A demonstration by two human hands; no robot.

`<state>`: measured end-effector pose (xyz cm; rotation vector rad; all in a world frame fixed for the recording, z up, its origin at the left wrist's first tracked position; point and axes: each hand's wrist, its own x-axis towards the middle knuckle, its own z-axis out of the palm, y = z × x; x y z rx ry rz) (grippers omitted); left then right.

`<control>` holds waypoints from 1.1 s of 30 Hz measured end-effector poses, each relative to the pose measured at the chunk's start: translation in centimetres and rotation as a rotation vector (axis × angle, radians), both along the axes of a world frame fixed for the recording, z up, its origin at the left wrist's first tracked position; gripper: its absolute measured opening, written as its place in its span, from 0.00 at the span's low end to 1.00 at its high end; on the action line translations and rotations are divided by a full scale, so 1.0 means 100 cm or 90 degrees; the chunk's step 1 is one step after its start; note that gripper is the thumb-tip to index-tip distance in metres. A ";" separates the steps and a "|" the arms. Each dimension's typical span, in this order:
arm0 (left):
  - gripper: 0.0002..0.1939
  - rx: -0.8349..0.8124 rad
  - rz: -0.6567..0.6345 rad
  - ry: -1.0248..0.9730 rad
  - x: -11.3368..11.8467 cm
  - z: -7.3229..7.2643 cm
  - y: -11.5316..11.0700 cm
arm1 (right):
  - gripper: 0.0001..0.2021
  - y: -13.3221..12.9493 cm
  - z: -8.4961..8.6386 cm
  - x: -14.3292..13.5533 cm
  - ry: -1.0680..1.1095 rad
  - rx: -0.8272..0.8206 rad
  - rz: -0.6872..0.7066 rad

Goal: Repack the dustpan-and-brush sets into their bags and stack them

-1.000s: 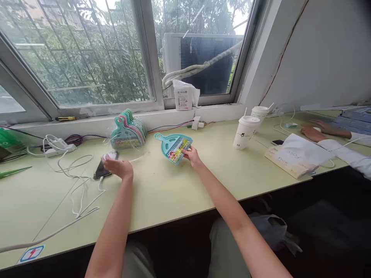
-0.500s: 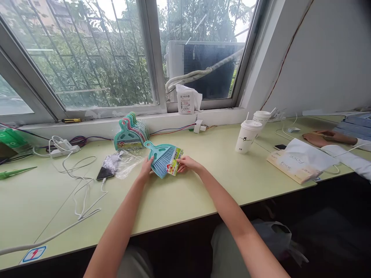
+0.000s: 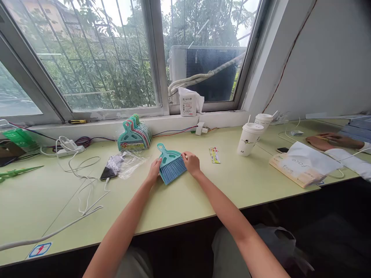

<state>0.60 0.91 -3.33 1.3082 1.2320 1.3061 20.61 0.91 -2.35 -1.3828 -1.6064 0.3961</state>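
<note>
A teal dustpan and brush set (image 3: 171,164) with blue-grey bristles is held just over the table, its handle pointing up and left. My left hand (image 3: 154,170) grips its left edge. At its right edge, my right hand (image 3: 191,162) is closed on the set's corner. A yellow and green printed card (image 3: 215,155) lies on the table to the right of my right hand. Behind and to the left stands a row of similar dustpan sets (image 3: 133,135) in teal and pink. Clear plastic wrapping (image 3: 127,164) lies in front of that row.
A phone (image 3: 111,168) and white cables lie at left, near a power strip (image 3: 70,150). Two white cups (image 3: 249,139) and a tissue pack (image 3: 301,164) are at right. Another person's hands (image 3: 327,141) rest at the far right.
The printed card has left the dustpan set and now lies on the table to the right. My right hand has moved from the card to the set's right edge. The view has shifted slightly.
</note>
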 end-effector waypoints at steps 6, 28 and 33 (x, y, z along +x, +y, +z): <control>0.20 0.127 -0.020 0.049 0.021 -0.001 -0.008 | 0.12 -0.011 -0.001 -0.025 -0.266 0.117 0.018; 0.18 0.232 0.121 0.550 0.029 0.052 -0.055 | 0.16 -0.024 0.011 -0.029 -0.194 0.231 -0.122; 0.18 0.228 0.145 0.649 0.034 0.056 -0.061 | 0.17 -0.027 0.014 -0.032 -0.228 0.225 -0.153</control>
